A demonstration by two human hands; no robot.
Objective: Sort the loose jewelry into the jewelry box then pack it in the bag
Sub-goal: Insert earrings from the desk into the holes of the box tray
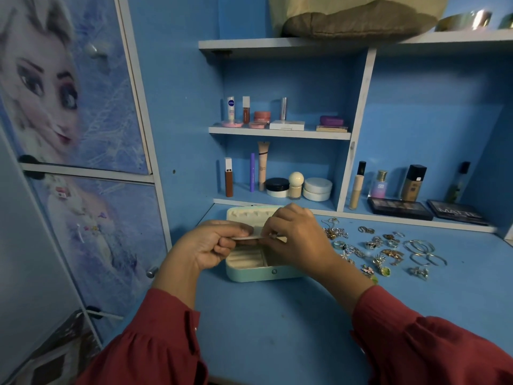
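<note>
Blue desk (277,323) spread wide under everything, backed by a blue shelf unit (358,129) with white-edged boards. Left of the jewelry box, a tall cupboard door (69,107) printed with a cartoon figure. High above the box, on the top shelf, a brown bag (358,19) slumped on its side beside a metal bowl (463,19). Behind the box, cosmetics lined up on the shelves: tubes, jars, bottles, and two dark eyeshadow palettes (399,208) lying flat to the right.

Mint jewelry box (258,270) near the desk's middle, lid thrown back and open, pale padded compartments showing inside, right half hidden by the hands. Directly over the box, left hand (211,245) and right hand (297,237) brought together, red sleeves (427,345) trailing back toward the camera. Fingers of both curled inward, thumb and fingertips pinched from either side on a thin pale flat piece (249,237) held level above the compartments; what that piece is, not clear.

Right of the box, loose jewelry (380,248) scattered on the desk: rings, hoop earrings, brooch-like bits, a tangle of chain just beside the right wrist.
</note>
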